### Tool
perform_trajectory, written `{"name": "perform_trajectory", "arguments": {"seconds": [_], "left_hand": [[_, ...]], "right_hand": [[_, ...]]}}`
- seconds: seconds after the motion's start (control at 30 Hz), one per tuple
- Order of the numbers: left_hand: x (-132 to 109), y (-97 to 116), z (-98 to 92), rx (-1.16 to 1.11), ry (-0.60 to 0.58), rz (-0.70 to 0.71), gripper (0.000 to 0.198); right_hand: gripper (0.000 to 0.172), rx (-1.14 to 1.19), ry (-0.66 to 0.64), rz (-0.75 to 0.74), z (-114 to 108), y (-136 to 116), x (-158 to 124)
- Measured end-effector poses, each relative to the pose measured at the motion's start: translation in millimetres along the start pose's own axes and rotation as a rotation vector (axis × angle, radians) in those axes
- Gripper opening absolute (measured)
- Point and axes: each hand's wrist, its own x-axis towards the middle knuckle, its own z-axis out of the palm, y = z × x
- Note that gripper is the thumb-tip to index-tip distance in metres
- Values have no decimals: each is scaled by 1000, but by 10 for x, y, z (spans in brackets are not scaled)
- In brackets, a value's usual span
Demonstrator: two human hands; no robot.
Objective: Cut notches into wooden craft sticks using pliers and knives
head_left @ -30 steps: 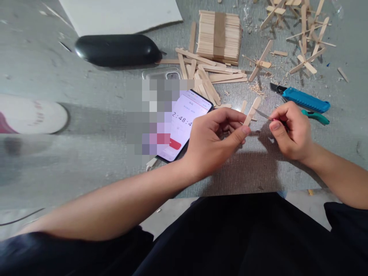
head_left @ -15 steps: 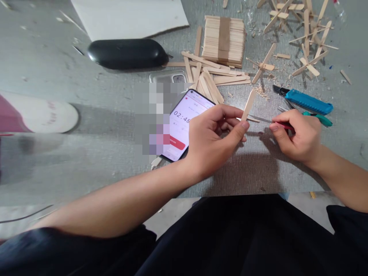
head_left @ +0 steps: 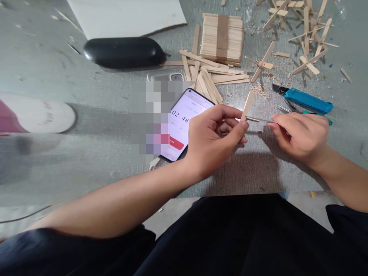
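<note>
Closest to me was dark clothing (head_left: 244, 237) over the lap, right below the edge of the gray table (head_left: 238, 180). My left hand (head_left: 214, 136) had one wooden stick (head_left: 248, 102) pinched by its lower end between thumb and forefinger, the other fingers loosely curled, and the stick leaned a bit right with its rounded end up and away. My right hand (head_left: 301, 132) had thumb and forefinger closed on a thin metal tool (head_left: 264, 120), with the rest of the fingers tucked out of sight. The tool's shaft ran left to the stick just above the left thumb; couldn't tell if the tip was actually in the wood or just behind it.

The phone (head_left: 176, 128) lay beside the left hand, timer on screen, partly covered by that hand and a pixelated patch. Just past the right hand sat a teal handle (head_left: 330, 121), mostly hidden, then a blue utility knife (head_left: 309, 100). Little wood shavings (head_left: 258, 91) were left of the knife. Further off: a heap of loose sticks (head_left: 211, 82), a black case (head_left: 123, 53), a banded bundle of sticks (head_left: 208, 40), crossed-stick pieces (head_left: 306, 34) at right and a white board (head_left: 129, 17).
</note>
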Motion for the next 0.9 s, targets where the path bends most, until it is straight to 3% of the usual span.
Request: {"name": "perform_trajectory", "arguments": {"seconds": [0.9], "left_hand": [[11,-32,-18,90,0,48,25]], "right_hand": [[29,-18,-58,30,-29,-40,14]]}}
